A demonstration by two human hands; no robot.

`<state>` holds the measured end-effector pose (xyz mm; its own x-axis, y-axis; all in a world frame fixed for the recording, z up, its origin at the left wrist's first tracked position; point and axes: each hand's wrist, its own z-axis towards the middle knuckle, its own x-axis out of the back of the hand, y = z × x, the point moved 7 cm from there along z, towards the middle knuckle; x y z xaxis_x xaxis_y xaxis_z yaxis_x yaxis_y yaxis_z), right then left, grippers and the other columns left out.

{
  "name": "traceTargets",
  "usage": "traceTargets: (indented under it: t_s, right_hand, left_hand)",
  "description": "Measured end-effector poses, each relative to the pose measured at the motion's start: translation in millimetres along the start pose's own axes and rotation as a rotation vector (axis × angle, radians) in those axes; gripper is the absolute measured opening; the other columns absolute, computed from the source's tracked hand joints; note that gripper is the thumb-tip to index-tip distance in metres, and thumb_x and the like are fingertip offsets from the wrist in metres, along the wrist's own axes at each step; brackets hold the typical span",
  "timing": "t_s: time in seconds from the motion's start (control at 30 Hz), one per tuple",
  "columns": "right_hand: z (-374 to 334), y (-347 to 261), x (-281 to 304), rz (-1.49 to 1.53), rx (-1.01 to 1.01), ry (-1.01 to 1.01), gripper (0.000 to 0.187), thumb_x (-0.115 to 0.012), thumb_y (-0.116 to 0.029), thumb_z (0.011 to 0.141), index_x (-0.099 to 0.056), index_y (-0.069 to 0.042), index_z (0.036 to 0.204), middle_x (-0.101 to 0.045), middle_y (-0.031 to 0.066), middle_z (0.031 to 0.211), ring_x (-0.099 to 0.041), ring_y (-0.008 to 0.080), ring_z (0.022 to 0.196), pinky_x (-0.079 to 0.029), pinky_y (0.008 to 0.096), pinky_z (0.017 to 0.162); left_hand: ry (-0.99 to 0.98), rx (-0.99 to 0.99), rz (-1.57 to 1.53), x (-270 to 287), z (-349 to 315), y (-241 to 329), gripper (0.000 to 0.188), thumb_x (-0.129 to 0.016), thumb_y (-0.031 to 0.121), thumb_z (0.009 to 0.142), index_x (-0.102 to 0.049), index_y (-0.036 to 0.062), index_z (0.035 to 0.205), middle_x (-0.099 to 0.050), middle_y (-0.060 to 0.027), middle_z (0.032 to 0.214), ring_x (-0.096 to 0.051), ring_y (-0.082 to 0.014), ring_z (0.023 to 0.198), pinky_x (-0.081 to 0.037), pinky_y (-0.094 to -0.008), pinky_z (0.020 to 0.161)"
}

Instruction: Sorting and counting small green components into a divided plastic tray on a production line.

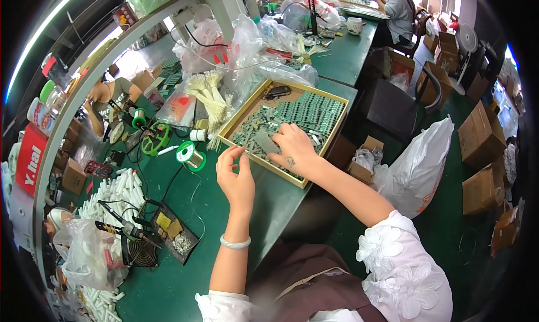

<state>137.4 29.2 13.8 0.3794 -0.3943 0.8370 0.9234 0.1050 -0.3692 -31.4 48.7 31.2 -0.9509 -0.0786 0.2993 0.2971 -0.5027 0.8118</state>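
Note:
A shallow yellow-edged tray lies on the green bench, holding many small green circuit boards. They sit in neat rows on its right side and loosely scattered on its left. My right hand reaches over the tray's near part. Its thumb and fingers close on a flat grey-green board panel. Just outside the tray's near left edge, my left hand is raised with fingers loosely bent and thumb apart, and nothing shows in it. A small black object rests in the tray's far corner.
Left of the tray are a solder spool, a green reel and bundled pale wires. A soldering iron, sponge stand and white tubes lie nearer. Other people sit beyond. A chair stands right.

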Motion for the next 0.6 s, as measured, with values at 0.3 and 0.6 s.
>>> traceTargets:
  t_s: [0.3,0.6]
  right_hand:
    - [6,-12,27,0.457,0.193,0.157,0.017,-0.064,-0.008,0.081,-0.067,-0.001,0.096,-0.061,0.0151,0.082,-0.06,0.0332,0.077,-0.049,0.0382,0.069]
    - [-15,1,25,0.879,-0.21,-0.078,0.013,-0.067,-0.005,0.082,-0.065,0.005,0.09,-0.067,0.0065,0.078,-0.065,0.0105,0.07,-0.052,0.0238,0.064]
  left_hand:
    - [-0.125,-0.118,0.101,-11,22,16,0.055,-0.075,0.005,0.07,-0.052,-0.0011,0.12,-0.059,-0.0164,0.116,-0.059,-0.0262,0.106,-0.048,-0.0345,0.088]
    - [-0.316,0.35,-0.477,-34,2,-1,0.017,-0.076,0.006,0.074,-0.068,-0.0001,0.087,-0.068,-0.0047,0.081,-0.062,-0.0089,0.073,-0.049,-0.0224,0.067]
